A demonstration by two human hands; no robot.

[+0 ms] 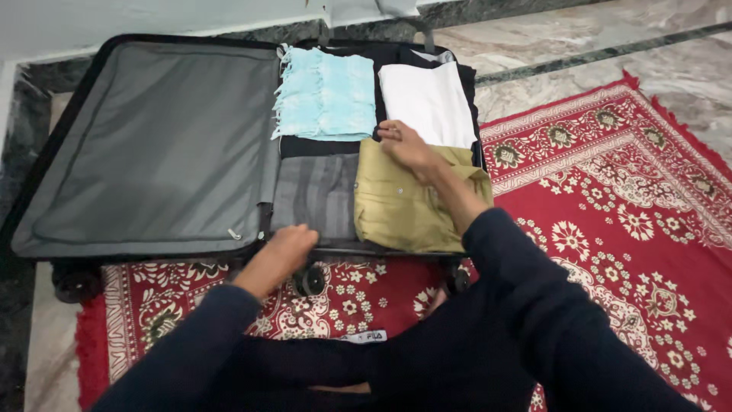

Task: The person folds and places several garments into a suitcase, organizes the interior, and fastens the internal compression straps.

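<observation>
An open black suitcase (53, 141) lies on the floor, its grey-lined lid (160, 145) spread to the left. The right half holds folded clothes: a light blue fringed cloth (326, 93), a white garment (428, 99), a grey striped garment (316, 194) and a mustard-yellow shirt (400, 210). My right hand (406, 145) rests flat on the top edge of the yellow shirt, fingers touching the white garment's lower edge. My left hand (282, 252) rests on the suitcase's near rim by the grey garment, fingers curled over it. Both arms wear dark sleeves.
A red patterned rug (625, 214) lies under the suitcase's near edge and spreads to the right. Marble floor (579, 38) with dark stripes runs behind, and a white wall stands at the top left. Suitcase wheels (76, 282) show along the near side.
</observation>
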